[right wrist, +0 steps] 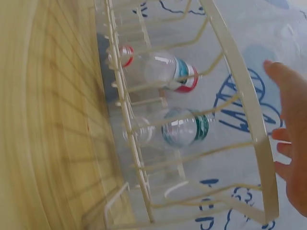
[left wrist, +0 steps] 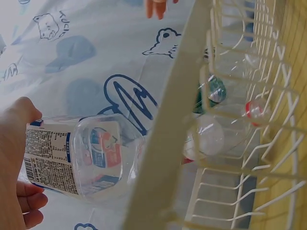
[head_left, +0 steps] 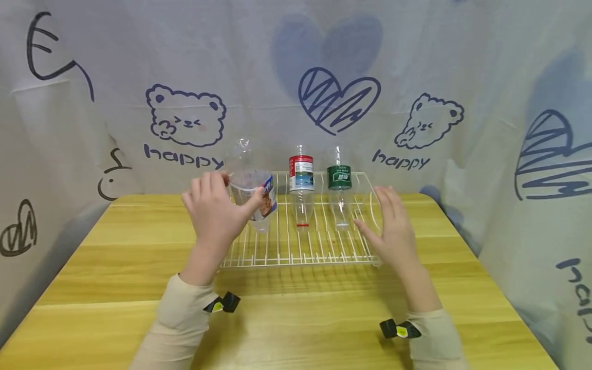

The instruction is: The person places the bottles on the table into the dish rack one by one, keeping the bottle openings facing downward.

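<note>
My left hand [head_left: 214, 205] grips a clear plastic bottle [head_left: 250, 180] with a blue-and-white printed label, over the left end of a white wire rack [head_left: 300, 264]. In the left wrist view, that bottle [left wrist: 108, 153] shows small print and a barcode, its wide clear end toward the rack. Two clear bottles stand neck down in the rack: a red-labelled bottle [head_left: 301, 174] with a red neck ring in the middle, and a green-labelled bottle [head_left: 339, 177] to its right. At the rack's right end is my right hand [head_left: 393, 226], fingers extended, holding nothing.
The rack stands on a yellow wooden table [head_left: 300, 318]. Behind it hangs a pale cloth [head_left: 259, 67] printed with hearts, bears and words. Both wrists wear small black cameras.
</note>
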`<state>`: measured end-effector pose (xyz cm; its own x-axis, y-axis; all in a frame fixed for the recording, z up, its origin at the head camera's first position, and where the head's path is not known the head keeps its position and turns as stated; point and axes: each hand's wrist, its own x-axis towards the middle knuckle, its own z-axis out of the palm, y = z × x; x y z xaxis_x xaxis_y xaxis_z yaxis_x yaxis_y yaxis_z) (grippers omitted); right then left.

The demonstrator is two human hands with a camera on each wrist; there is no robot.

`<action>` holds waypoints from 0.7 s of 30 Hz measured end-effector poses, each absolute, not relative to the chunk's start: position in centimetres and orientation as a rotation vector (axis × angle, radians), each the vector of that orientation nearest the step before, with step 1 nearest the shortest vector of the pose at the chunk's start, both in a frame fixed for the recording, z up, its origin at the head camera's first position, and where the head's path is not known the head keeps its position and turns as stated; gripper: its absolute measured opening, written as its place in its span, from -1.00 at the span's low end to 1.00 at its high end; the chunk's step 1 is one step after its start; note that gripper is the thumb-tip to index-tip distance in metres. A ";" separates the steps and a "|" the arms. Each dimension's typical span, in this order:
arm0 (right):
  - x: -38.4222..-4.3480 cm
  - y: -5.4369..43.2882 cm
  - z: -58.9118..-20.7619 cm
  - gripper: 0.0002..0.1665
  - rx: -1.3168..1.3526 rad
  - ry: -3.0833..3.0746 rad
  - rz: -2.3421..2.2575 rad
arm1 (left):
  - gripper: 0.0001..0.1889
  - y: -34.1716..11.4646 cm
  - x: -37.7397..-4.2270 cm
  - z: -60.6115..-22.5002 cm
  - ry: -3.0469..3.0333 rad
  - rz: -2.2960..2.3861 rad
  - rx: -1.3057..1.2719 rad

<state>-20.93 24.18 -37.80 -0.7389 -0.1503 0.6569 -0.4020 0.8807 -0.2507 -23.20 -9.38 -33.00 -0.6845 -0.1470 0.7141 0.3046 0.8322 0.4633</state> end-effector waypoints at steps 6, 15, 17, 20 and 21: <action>-21.0 25.3 -37.7 0.04 0.289 -2.678 0.465 | -0.27 -9.5 -24.3 -31.5 -2.273 -0.683 -0.098; -21.2 26.1 -38.3 0.11 0.244 -2.939 0.420 | -0.24 -8.9 -26.6 -29.7 -2.419 -0.618 -0.060; -21.2 26.1 -38.3 0.11 0.245 -2.972 0.425 | -0.22 -8.6 -27.2 -29.4 -2.459 -0.599 -0.047; -21.2 26.2 -38.4 0.11 0.250 -3.001 0.433 | -0.18 -8.2 -28.0 -29.2 -2.538 -0.569 -0.025; -21.2 26.2 -38.4 0.11 0.249 -3.008 0.434 | -0.15 -8.1 -28.3 -29.2 -2.566 -0.557 -0.018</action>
